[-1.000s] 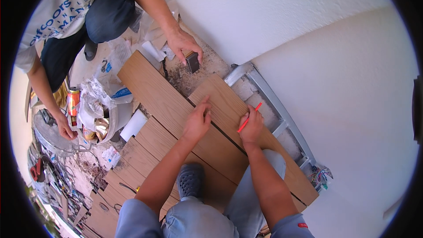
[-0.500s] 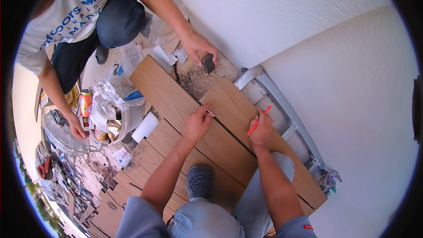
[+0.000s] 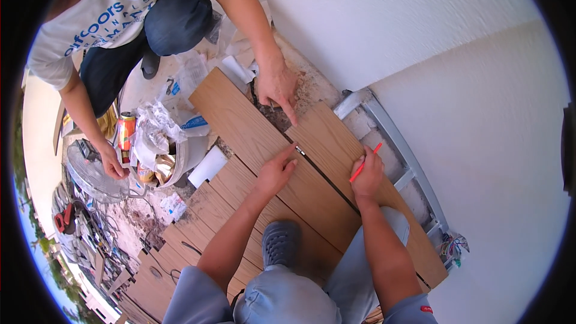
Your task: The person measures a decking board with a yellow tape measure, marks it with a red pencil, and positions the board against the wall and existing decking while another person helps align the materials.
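Note:
My right hand [image 3: 368,180] is closed round a red pencil [image 3: 366,162] and rests on a wood-grain deck board [image 3: 327,138] beside the wall. My left hand [image 3: 276,171] has its index finger stretched out and its thumb apart, holding nothing. That fingertip is at the dark gap between this board and the longer deck board [image 3: 240,114] to its left. Beside the fingertip, a small metal clip [image 3: 300,151] sits in the gap. A co-worker's hand [image 3: 279,87] points down at the far end of the right board.
A metal frame [image 3: 402,138] runs along the white wall, with loose wires [image 3: 453,246] at its near end. To the left stand a bucket of rubbish [image 3: 189,159], a drink can [image 3: 125,131] and a fan [image 3: 93,171]. The co-worker crouches at far left.
The co-worker's hand has come from above a dark block to the board's end, finger pointing. My left index finger has straightened along the gap. The red pencil stays in my right hand.

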Action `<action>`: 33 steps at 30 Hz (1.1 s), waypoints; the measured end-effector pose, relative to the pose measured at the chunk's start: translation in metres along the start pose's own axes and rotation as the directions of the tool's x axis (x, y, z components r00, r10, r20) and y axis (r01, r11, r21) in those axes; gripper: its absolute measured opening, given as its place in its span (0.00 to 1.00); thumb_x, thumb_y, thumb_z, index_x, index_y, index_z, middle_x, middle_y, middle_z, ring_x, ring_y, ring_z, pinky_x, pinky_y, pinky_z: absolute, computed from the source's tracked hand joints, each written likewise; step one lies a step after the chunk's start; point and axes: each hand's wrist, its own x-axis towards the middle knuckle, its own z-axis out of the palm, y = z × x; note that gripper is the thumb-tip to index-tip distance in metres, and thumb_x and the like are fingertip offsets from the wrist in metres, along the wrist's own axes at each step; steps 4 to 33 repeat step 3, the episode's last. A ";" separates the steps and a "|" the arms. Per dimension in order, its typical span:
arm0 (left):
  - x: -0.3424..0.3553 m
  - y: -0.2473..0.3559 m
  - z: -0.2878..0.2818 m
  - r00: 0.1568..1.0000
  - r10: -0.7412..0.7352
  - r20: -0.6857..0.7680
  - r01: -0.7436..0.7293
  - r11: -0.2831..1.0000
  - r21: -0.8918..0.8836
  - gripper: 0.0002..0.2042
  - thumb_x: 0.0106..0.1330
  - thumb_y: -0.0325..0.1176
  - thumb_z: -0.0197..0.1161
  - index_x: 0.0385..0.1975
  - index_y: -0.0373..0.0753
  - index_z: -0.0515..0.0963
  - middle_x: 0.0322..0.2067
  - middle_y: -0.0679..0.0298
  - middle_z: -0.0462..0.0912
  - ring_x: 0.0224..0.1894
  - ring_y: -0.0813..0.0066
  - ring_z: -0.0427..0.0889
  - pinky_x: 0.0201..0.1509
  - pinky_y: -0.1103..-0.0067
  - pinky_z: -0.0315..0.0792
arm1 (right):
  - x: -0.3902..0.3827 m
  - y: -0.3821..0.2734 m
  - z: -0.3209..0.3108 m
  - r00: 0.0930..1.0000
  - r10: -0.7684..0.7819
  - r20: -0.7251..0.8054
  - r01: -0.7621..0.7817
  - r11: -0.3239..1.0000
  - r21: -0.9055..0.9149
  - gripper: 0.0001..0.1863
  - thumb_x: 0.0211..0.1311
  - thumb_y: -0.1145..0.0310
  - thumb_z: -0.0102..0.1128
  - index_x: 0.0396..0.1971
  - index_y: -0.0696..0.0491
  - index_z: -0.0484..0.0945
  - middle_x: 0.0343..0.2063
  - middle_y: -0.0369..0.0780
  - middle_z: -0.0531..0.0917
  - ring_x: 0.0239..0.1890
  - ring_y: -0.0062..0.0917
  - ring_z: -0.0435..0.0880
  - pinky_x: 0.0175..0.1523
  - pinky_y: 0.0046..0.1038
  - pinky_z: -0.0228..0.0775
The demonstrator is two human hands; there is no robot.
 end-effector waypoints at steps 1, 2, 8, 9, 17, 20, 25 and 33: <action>0.002 0.002 0.001 1.000 0.002 0.004 -0.002 1.000 -0.001 0.27 0.71 0.39 0.62 0.71 0.53 0.69 0.24 0.54 0.81 0.26 0.71 0.78 0.39 0.72 0.76 | 0.000 -0.001 0.000 1.000 0.005 0.014 -0.005 1.000 -0.005 0.20 0.59 0.73 0.57 0.54 0.53 0.78 0.37 0.46 0.81 0.43 0.44 0.79 0.50 0.44 0.69; 0.002 0.005 0.001 0.999 -0.026 0.019 0.026 1.000 0.004 0.27 0.70 0.40 0.63 0.70 0.54 0.69 0.27 0.52 0.83 0.30 0.63 0.82 0.42 0.69 0.77 | 0.000 -0.003 -0.001 1.000 0.011 0.028 -0.011 1.000 -0.010 0.20 0.59 0.73 0.57 0.54 0.52 0.78 0.37 0.47 0.81 0.43 0.44 0.80 0.51 0.44 0.69; 0.004 0.009 0.003 0.998 -0.053 0.034 0.053 0.999 0.007 0.28 0.69 0.41 0.63 0.70 0.55 0.69 0.29 0.49 0.84 0.35 0.55 0.86 0.44 0.67 0.78 | 0.002 -0.001 0.000 1.000 0.005 0.028 -0.005 1.000 -0.012 0.21 0.60 0.72 0.58 0.54 0.52 0.77 0.38 0.47 0.81 0.44 0.43 0.80 0.51 0.44 0.69; 0.004 0.009 0.003 0.998 -0.053 0.034 0.053 0.999 0.007 0.28 0.69 0.41 0.63 0.70 0.55 0.69 0.29 0.49 0.84 0.35 0.55 0.86 0.44 0.67 0.78 | 0.002 -0.001 0.000 1.000 0.005 0.028 -0.005 1.000 -0.012 0.21 0.60 0.72 0.58 0.54 0.52 0.77 0.38 0.47 0.81 0.44 0.43 0.80 0.51 0.44 0.69; 0.004 0.009 0.003 0.998 -0.053 0.034 0.053 0.999 0.007 0.28 0.69 0.41 0.63 0.70 0.55 0.69 0.29 0.49 0.84 0.35 0.55 0.86 0.44 0.67 0.78 | 0.002 -0.001 0.000 1.000 0.005 0.028 -0.005 1.000 -0.012 0.21 0.60 0.72 0.58 0.54 0.52 0.77 0.38 0.47 0.81 0.44 0.43 0.80 0.51 0.44 0.69; 0.004 0.009 0.003 0.998 -0.053 0.034 0.053 0.999 0.007 0.28 0.69 0.41 0.63 0.70 0.55 0.69 0.29 0.49 0.84 0.35 0.55 0.86 0.44 0.67 0.78 | 0.002 -0.001 0.000 1.000 0.005 0.028 -0.005 1.000 -0.012 0.21 0.60 0.72 0.58 0.54 0.52 0.77 0.38 0.47 0.81 0.44 0.43 0.80 0.51 0.44 0.69; 0.004 0.009 0.003 0.998 -0.053 0.034 0.053 0.999 0.007 0.28 0.69 0.41 0.63 0.70 0.55 0.69 0.29 0.49 0.84 0.35 0.55 0.86 0.44 0.67 0.78 | 0.002 -0.001 0.000 1.000 0.005 0.028 -0.005 1.000 -0.012 0.21 0.60 0.72 0.58 0.54 0.52 0.77 0.38 0.47 0.81 0.44 0.43 0.80 0.51 0.44 0.69; 0.004 0.009 0.003 0.998 -0.053 0.034 0.053 0.999 0.007 0.28 0.69 0.41 0.63 0.70 0.55 0.69 0.29 0.49 0.84 0.35 0.55 0.86 0.44 0.67 0.78 | 0.002 -0.001 0.000 1.000 0.005 0.028 -0.005 1.000 -0.012 0.21 0.60 0.72 0.58 0.54 0.52 0.77 0.38 0.47 0.81 0.44 0.43 0.80 0.51 0.44 0.69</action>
